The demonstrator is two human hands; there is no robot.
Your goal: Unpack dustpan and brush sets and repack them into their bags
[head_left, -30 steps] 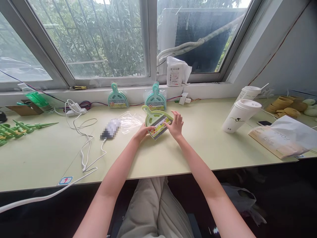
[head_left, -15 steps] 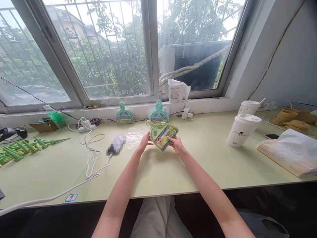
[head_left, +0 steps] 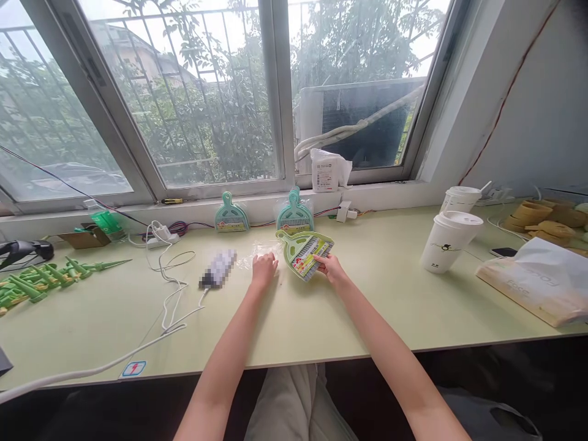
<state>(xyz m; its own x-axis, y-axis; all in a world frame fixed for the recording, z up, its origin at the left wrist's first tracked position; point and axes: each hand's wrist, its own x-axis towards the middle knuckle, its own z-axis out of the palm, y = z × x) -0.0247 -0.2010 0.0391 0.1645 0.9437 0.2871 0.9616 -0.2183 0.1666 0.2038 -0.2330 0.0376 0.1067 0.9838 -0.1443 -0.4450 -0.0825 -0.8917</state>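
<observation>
A light green dustpan [head_left: 309, 252], with a small brush and a printed label in its pan, is tilted above the table. My right hand [head_left: 331, 269] is closed on its lower right edge, thumb over the front. To its left, my left hand [head_left: 265, 271] is down at the table with its fingers curled over a crumpled clear plastic bag [head_left: 250, 250]; the fingertips are partly hidden. Against the wall behind stand teal dustpan sets in clear wrapping: one dustpan set [head_left: 231, 214] at left, and a stack of dustpan sets [head_left: 294, 211] right behind the green one.
A phone-like blurred object [head_left: 218, 269] with a white cable [head_left: 172, 306] lies left of my left hand. Green plastic pieces [head_left: 46, 278] are at far left. White cups [head_left: 452, 242], a tissue pack [head_left: 535, 282] and tape rolls [head_left: 533, 214] stand at right.
My left hand has let go of the dustpan and moved left and down onto the plastic bag, which is more bunched. My right hand still holds the dustpan, now slightly lower and to the right.
</observation>
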